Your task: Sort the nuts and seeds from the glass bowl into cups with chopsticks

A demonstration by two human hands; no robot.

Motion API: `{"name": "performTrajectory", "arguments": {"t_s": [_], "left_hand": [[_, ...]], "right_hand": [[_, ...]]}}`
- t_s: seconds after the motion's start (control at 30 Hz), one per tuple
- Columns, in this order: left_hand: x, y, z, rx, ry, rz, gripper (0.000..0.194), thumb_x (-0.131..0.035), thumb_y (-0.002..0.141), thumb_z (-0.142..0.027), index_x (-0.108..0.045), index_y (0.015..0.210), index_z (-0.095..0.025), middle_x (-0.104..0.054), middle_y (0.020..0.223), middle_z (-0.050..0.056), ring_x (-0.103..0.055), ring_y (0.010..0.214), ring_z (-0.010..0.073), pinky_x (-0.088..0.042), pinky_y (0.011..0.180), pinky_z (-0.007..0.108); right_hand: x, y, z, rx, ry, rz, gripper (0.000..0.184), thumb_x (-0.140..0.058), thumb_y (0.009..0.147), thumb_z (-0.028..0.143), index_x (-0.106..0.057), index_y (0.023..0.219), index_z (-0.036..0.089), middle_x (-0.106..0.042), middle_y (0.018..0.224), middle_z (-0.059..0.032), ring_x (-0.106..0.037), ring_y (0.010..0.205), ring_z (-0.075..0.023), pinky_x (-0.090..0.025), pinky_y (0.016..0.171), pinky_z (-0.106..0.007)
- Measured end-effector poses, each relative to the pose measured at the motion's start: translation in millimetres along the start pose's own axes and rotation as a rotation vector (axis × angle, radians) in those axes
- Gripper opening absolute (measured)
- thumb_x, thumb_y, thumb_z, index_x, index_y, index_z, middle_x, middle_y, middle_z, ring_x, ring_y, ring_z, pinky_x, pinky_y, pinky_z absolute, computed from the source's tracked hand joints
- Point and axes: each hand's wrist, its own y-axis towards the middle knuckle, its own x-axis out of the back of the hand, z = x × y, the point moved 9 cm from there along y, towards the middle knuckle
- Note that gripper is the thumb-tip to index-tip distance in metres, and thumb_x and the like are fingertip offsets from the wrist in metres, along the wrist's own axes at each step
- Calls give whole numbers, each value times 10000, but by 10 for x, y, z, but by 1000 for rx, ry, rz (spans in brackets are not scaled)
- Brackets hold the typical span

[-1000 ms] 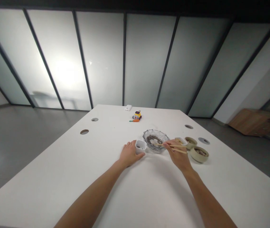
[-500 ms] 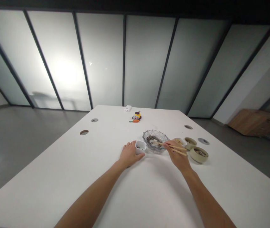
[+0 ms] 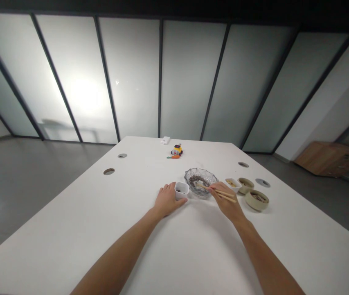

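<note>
My left hand (image 3: 167, 200) is wrapped round the side of a small white cup (image 3: 182, 196), which stands on the table with a few dark bits inside. My right hand (image 3: 226, 201) grips a pair of wooden chopsticks (image 3: 227, 198). Their tips reach into a clear faceted glass bowl (image 3: 187, 172) just right of the cup. Small dark brown pieces lie in a ring in that bowl, with a paler patch in the middle. Whether the tips pinch a piece is too small to tell.
Right of my right hand stand a white cup (image 3: 238, 189) with yellowish pieces and two beige round bowls (image 3: 255, 207) (image 3: 245, 190). Farther back on the white table (image 3: 143, 172) are a yellow toy vehicle (image 3: 177, 150), a toy carrot (image 3: 174, 157) and a white box (image 3: 165, 140).
My right hand and the chopsticks have shifted slightly left, uncovering more of the white cup on the right. My left hand and its cup have stayed in place.
</note>
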Motion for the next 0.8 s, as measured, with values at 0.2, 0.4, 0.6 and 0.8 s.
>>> {"name": "performTrajectory", "arguments": {"t_s": [0.2, 0.4, 0.6, 0.8], "left_hand": [[-10, 1, 5, -12, -2, -10, 501, -669, 899, -550, -551, 1266, -229, -680, 1295, 99, -614, 1221, 316, -442, 1032, 407], [6, -9, 3, -19, -12, -23, 511, -671, 896, -550, -544, 1273, -230, -681, 1281, 98, -617, 1212, 323, -447, 1020, 409], [2, -12, 12, -11, -3, -15, 508, -670, 894, -557, -544, 1265, -233, -680, 1282, 97, -615, 1208, 320, -448, 1031, 416], [7, -11, 15, 0, -10, -12, 510, -674, 887, -561, -546, 1266, -243, -680, 1282, 96, -612, 1226, 320, -445, 1033, 410]], "right_hand": [[26, -6, -6, 18, -7, -27, 366, -566, 1027, 533, -698, 870, 229, -713, 886, -60, -669, 835, -225, -551, 768, -374], [-33, 5, -57, 28, 31, -41, 359, -592, 1009, 549, -726, 901, 234, -739, 925, -70, -689, 872, -239, -567, 811, -397], [-145, 33, -14, 35, 32, 4, 386, -581, 1011, 554, -747, 871, 235, -740, 925, -75, -684, 875, -239, -579, 782, -382], [-115, 5, -44, -6, 24, -31, 364, -595, 1006, 536, -735, 882, 224, -743, 934, -77, -693, 877, -241, -579, 773, -378]]}}
